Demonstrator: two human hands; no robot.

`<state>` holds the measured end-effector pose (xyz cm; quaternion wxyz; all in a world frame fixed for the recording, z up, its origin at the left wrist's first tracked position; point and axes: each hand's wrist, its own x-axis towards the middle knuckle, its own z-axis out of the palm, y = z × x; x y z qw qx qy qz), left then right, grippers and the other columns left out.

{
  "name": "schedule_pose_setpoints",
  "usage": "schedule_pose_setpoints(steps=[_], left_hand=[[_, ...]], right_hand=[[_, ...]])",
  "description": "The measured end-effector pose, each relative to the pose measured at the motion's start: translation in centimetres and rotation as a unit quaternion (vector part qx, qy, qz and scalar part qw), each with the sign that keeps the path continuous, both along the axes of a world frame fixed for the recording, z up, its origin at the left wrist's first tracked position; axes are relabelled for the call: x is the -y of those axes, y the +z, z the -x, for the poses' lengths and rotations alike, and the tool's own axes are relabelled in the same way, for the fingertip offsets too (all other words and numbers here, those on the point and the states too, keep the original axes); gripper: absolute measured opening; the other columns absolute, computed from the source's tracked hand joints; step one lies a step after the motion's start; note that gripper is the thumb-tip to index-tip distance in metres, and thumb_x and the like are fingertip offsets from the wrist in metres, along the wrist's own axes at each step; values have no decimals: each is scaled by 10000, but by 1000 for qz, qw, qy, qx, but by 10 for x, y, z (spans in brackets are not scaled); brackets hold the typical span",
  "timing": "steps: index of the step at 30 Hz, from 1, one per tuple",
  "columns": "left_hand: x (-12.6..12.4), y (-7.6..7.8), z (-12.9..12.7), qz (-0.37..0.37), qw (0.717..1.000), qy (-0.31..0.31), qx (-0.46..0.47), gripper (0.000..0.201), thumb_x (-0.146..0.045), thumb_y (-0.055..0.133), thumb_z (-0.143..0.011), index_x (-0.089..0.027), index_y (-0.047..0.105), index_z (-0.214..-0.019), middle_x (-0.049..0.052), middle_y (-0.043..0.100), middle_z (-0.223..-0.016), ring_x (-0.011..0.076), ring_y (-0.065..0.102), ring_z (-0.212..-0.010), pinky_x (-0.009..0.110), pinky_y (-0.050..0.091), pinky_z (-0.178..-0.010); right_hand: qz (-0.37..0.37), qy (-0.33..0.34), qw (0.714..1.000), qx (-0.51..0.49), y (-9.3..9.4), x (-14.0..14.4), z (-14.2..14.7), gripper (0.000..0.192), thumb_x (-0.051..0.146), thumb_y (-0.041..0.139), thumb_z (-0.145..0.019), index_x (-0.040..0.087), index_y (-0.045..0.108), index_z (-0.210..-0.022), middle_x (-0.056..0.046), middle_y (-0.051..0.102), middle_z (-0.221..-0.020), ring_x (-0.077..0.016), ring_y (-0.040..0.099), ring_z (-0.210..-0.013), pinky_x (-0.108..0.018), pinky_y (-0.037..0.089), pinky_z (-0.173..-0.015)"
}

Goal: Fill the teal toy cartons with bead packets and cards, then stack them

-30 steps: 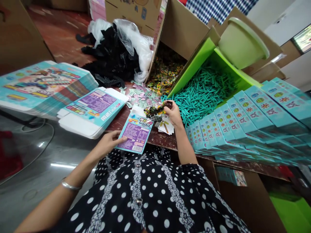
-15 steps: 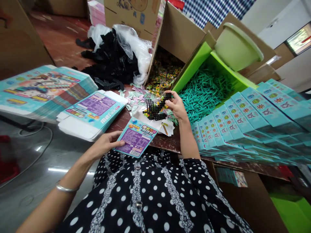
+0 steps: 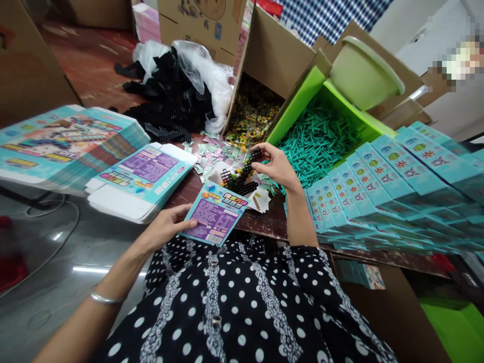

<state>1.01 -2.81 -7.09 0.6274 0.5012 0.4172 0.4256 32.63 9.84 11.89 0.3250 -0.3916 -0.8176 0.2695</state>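
Black grid pieces (image 3: 242, 176) in right hand (image 3: 278, 166), left hand (image 3: 166, 227) holding teal box (image 3: 214, 214)

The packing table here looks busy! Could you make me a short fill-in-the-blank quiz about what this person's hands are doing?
1. The left hand holds a small teal and ____ box at the table edge.
2. The right hand holds a bunch of ____ grid pieces.
3. The green bin holds a heap of teal ____.
4. A ____ bangle circles the left wrist.

Missing words: purple; black; sticks; silver
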Motion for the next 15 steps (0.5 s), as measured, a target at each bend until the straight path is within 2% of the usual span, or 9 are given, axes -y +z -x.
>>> schedule_pose_setpoints(steps=[4, 6, 7, 9, 12, 15], left_hand=[[1, 7, -11, 0, 1000, 25, 8, 705, -581, 1008, -734, -213, 823, -1306, 144, 848, -1301, 388, 812, -1200, 557, 644, -1119], [1, 9, -15, 2, 999, 46, 17, 713, -591, 1006, -732, -204, 814, -1300, 149, 842, -1317, 388, 812, -1197, 572, 640, -1123], [2, 9, -16, 3, 998, 55, 20, 713, -591, 1009, -728, -200, 810, -1291, 152, 840, -1322, 387, 811, -1195, 576, 639, -1122], [3, 8, -17, 8, 998, 62, 27, 704, -585, 1017, -720, -195, 805, -1266, 153, 841, -1314, 382, 812, -1186, 574, 642, -1116], [8, 5, -20, 22, 997, 44, 52, 670, -570, 1020, -724, -194, 792, -1230, 154, 846, -1280, 375, 815, -1166, 555, 659, -1087], [14, 5, -30, 26, 996, 16, 79, 725, -557, 1019, -732, -208, 744, -1305, 163, 827, -1316, 395, 806, -1185, 539, 690, -1018]], right_hand=[[5, 21, 995, 96, -14, 11, 19, 318, 285, 765, -921, 204, 748, -1229, -24, 761, -1017, -191, 680, -926, -361, 559, -924], [-6, 45, 986, 160, -22, 18, 29, 176, 318, 707, -1021, 225, 794, -1142, -33, 759, -1014, -198, 678, -958, -357, 535, -941], [-19, 58, 981, 182, -25, 21, 32, 185, 338, 666, -1065, 227, 811, -1093, -47, 759, -1045, -204, 681, -996, -358, 524, -960], [-37, 67, 980, 181, -26, 25, 35, 289, 365, 580, -1127, 217, 824, -1086, -70, 761, -1112, -210, 689, -1051, -354, 514, -977], [-17, 43, 991, 127, -26, 31, 35, 349, 375, 509, -1161, 188, 798, -1219, -61, 783, -1048, -186, 713, -948, -323, 517, -898], [22, 70, 989, 127, -38, 40, 38, 267, 368, 619, -1111, 182, 805, -1154, -27, 794, -936, -155, 698, -825, -290, 496, -820]])
